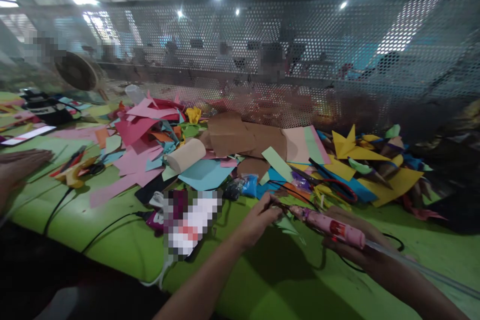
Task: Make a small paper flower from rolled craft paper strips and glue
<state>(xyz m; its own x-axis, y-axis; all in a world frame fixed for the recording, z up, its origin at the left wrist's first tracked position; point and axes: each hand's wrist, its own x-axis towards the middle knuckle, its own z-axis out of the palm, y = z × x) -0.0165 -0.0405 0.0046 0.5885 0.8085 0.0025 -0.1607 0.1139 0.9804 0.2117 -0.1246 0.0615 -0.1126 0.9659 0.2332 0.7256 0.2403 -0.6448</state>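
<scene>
Low in the centre, my left hand (258,222) pinches a small light green paper piece (288,227), which hangs below the fingers. My right hand (354,240) is wrapped round a pink glue gun (337,229) with a clear glue stick (420,267) coming out of its rear. The tip of the gun points left and meets the paper at my left fingertips; the exact contact is blurred. A red light shows on the gun, and a black cable runs below my right hand.
Coloured paper scraps (138,160) cover the back of the green table (123,232). Red-handled scissors (339,185) and a yellow paper star (350,145) lie beyond my right hand. A phone (193,227) is left of my forearm. Another person's hand (22,160) rests far left.
</scene>
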